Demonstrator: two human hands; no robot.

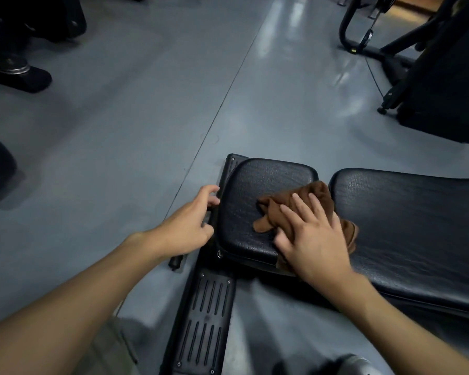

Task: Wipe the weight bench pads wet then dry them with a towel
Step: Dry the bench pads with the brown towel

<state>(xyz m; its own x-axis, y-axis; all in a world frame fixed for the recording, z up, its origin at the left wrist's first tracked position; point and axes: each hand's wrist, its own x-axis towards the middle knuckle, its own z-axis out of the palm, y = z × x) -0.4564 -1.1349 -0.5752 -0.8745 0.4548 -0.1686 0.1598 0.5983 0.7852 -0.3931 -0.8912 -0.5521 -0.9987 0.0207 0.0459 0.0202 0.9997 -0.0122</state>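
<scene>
My right hand (313, 236) lies flat, fingers straight and slightly spread, pressing a brown cloth (275, 209) onto the black seat pad (257, 182) at lower centre of the frame. Part of the cloth is hidden under my palm, and a corner hangs over the pad's near edge. The longer back pad (417, 220) runs off the right edge, cut off there.

My left hand (190, 223) sits just left of the seat pad, fingers loosely spread, tips touching the bench's left rim. Below, a ribbed black foot plate (206, 320) is cut off by the bottom edge. At upper right a dark machine (444, 77) bears a small yellow mark (353, 51), too small to read.
</scene>
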